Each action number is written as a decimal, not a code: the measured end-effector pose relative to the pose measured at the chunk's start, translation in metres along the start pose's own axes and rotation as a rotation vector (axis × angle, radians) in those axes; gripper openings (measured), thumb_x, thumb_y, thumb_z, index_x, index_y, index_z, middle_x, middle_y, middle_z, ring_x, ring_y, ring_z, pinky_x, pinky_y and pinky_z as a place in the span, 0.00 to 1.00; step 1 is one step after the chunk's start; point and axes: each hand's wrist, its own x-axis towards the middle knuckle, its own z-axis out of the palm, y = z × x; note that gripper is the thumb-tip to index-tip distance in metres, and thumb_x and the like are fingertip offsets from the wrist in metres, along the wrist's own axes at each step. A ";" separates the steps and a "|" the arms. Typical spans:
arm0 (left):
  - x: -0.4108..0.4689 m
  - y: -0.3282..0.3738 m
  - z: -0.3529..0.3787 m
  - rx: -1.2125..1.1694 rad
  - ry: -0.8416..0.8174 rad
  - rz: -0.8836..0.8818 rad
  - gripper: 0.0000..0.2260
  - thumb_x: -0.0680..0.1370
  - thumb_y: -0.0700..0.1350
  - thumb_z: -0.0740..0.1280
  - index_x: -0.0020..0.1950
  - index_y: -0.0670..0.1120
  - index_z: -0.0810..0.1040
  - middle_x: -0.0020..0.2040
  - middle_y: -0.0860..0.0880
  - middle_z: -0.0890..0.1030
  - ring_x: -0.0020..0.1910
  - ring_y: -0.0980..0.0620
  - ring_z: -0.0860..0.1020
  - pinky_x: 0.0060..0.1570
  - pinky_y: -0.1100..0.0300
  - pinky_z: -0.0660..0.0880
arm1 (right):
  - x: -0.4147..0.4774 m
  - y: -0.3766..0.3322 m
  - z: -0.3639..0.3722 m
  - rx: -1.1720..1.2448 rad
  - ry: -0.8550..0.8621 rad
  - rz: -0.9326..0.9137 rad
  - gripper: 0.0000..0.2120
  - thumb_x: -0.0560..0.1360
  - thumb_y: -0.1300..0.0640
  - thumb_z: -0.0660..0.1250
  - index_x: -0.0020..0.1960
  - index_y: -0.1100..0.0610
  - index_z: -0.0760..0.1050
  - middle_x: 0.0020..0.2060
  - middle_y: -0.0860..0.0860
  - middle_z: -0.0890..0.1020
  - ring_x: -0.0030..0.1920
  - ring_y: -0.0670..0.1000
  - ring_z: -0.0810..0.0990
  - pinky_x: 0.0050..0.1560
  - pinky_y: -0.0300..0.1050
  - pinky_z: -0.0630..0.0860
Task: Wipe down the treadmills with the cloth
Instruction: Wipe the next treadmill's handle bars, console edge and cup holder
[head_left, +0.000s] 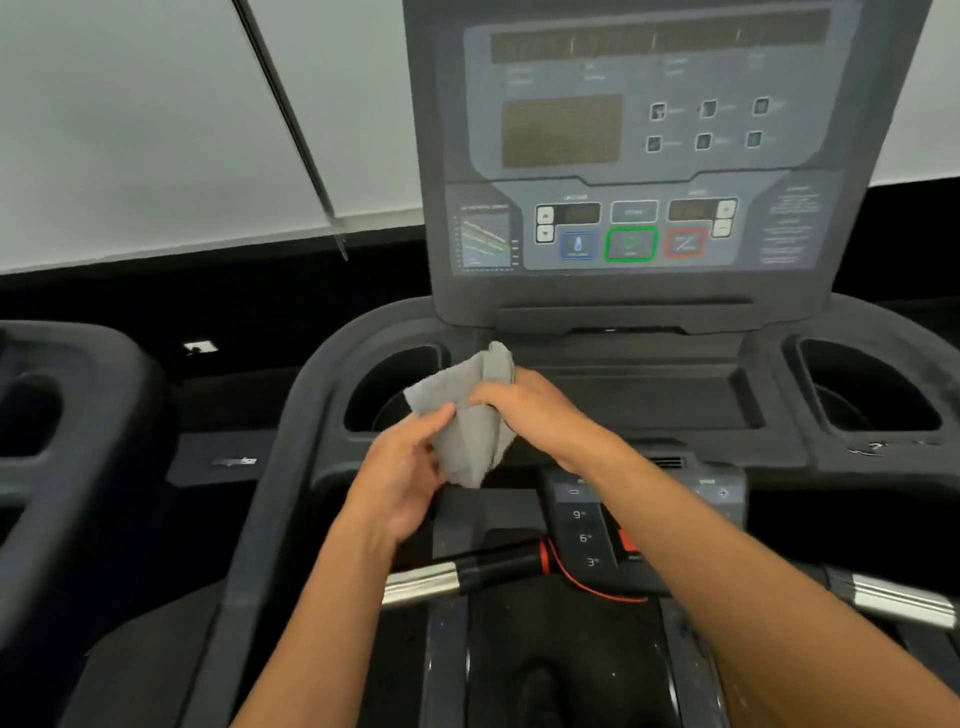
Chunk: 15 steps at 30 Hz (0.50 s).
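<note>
A soft, napped grey cloth (467, 431), crumpled into loose folds, hangs between both hands. The left hand (400, 467) pinches its lower left edge and the right hand (535, 410) grips its upper right side. Just behind the left hand the treadmill (306, 426), of matt dark plastic, has a deep rounded cup holder (389, 384). Beyond the right hand lies a shallow rectangular tray (649, 400). Both hollows show only shadow.
</note>
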 end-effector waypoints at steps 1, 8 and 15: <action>0.005 0.012 -0.017 0.014 0.049 0.011 0.18 0.80 0.47 0.71 0.69 0.44 0.81 0.63 0.42 0.85 0.63 0.41 0.83 0.60 0.45 0.79 | 0.005 -0.002 0.002 -0.055 -0.006 -0.007 0.21 0.68 0.40 0.69 0.58 0.45 0.81 0.55 0.43 0.85 0.57 0.47 0.82 0.64 0.56 0.77; 0.082 0.065 -0.093 0.986 0.509 0.286 0.04 0.81 0.46 0.70 0.49 0.48 0.76 0.44 0.51 0.79 0.43 0.49 0.78 0.39 0.57 0.74 | 0.033 0.012 -0.004 -0.242 0.100 -0.028 0.23 0.78 0.46 0.69 0.72 0.45 0.73 0.66 0.42 0.78 0.67 0.44 0.76 0.68 0.48 0.73; 0.162 0.024 -0.062 1.943 0.201 0.136 0.10 0.79 0.36 0.65 0.59 0.40 0.81 0.58 0.39 0.82 0.59 0.36 0.81 0.58 0.45 0.78 | 0.050 0.029 -0.008 -0.353 0.058 -0.069 0.12 0.79 0.50 0.69 0.62 0.45 0.82 0.60 0.39 0.83 0.63 0.42 0.79 0.66 0.44 0.75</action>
